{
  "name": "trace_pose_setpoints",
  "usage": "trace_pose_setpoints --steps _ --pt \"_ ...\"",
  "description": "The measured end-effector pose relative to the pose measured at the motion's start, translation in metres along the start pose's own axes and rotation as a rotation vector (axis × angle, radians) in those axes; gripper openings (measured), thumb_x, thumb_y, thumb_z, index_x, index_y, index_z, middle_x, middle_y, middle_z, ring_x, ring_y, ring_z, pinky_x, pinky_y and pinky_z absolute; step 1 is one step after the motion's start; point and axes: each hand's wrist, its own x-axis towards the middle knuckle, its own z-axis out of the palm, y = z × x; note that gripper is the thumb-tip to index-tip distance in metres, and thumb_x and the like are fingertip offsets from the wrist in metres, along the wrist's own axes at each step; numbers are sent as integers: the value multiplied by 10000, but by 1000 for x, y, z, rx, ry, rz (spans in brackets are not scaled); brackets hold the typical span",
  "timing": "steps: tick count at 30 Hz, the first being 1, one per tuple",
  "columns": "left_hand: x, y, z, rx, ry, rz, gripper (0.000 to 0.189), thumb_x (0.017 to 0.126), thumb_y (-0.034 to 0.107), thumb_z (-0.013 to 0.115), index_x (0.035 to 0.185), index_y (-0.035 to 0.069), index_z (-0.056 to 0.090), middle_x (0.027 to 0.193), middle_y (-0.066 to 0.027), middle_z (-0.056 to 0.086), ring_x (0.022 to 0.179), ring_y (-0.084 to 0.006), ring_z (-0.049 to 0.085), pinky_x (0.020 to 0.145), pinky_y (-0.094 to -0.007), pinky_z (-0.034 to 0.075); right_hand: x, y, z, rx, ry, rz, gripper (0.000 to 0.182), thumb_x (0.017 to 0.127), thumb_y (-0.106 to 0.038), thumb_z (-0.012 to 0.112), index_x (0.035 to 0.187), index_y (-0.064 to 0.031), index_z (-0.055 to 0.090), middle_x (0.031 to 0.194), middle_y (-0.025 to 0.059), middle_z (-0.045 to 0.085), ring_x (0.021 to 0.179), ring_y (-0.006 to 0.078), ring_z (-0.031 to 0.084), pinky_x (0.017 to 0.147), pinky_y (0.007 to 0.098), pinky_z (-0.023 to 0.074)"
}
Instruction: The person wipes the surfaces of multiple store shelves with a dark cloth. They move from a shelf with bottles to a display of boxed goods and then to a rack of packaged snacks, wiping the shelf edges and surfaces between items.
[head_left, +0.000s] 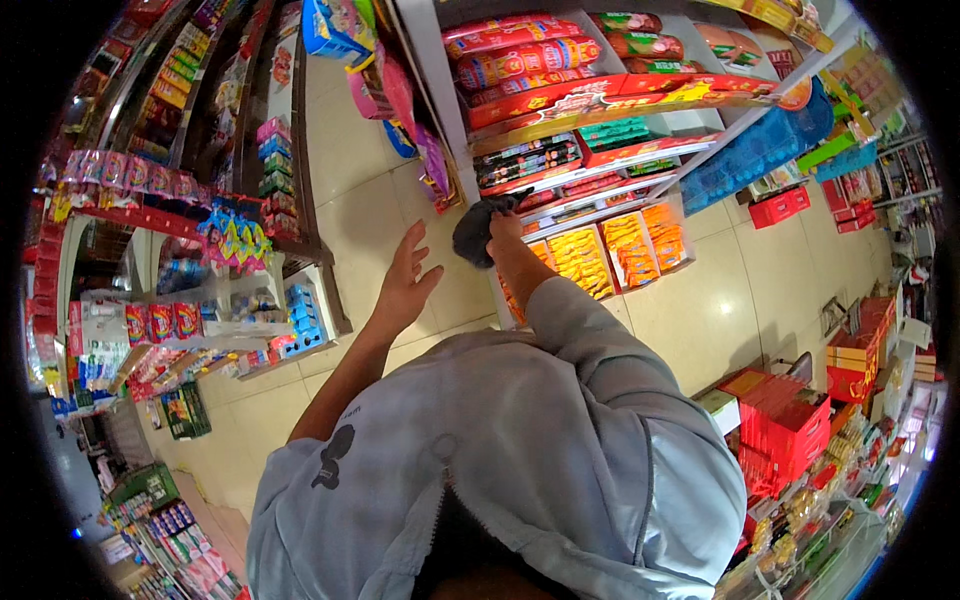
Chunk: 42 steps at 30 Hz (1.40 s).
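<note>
My right hand (507, 231) grips a dark grey cloth (474, 234) at the left corner post of a white store shelf unit (450, 97). The cloth hangs below my fingers, in front of the shelf edges. My left hand (406, 286) is raised over the tiled floor to the left, fingers apart, holding nothing. Beside the cloth, the shelves carry dark-wrapped sticks (529, 159) and, at the bottom, boxes of yellow-orange packets (581, 262). Higher up lie large red-wrapped sausages (525, 64).
Left of the aisle stands a snack rack (300, 225) with hanging packets. Colourful bags (390, 82) hang on the shelf unit's side. A blue plastic-wrapped stack (750, 157) is on the right. Red boxes (780, 427) stand at the lower right. Pale floor tiles (360, 202) run between.
</note>
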Motion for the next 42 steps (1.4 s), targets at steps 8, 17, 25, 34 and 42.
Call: trace_pose_setpoints --steps 8,17,25,34,42 --pt "8 -2 11 -6 5 -55 637 785 43 514 1321 130 181 1333 -116 248 1165 -281 339 944 -395 295 43 -38 -51 -91 92 -32 273 786 -177 538 1030 -57 553 944 108 588 834 239 560 677 371 457" --pt "28 7 59 21 36 -68 629 791 11 502 1321 121 182 1323 -122 261 1155 -278 348 934 -364 326 98 -50 -101 529 86 5 285 798 -162 535 1074 -92 532 955 83 574 812 248 552 684 400 458" --pt "57 16 132 -50 20 -136 606 783 9 512 1306 91 217 1313 -127 284 1172 -303 325 948 -378 299 97 -21 -148 -31 -383 56 327 791 -143 530 1105 -59 495 890 93 583 750 217 566 637 351 462" --pt "80 25 194 189 -54 -207 509 779 141 539 1242 64 341 1241 -139 389 1140 -303 377 940 -372 311 114 -114 -257 -560 -183 -329 667 778 -223 548 1324 -110 183 1128 227 465 939 333 520 721 366 430" --pt "124 -29 223 696 -152 9 497 752 178 548 1179 -18 384 1194 -224 408 1129 -334 376 951 -363 308 157 -100 -239 -521 -236 -413 799 794 -292 549 1350 -149 -8 1051 221 513 878 323 541 687 374 425"
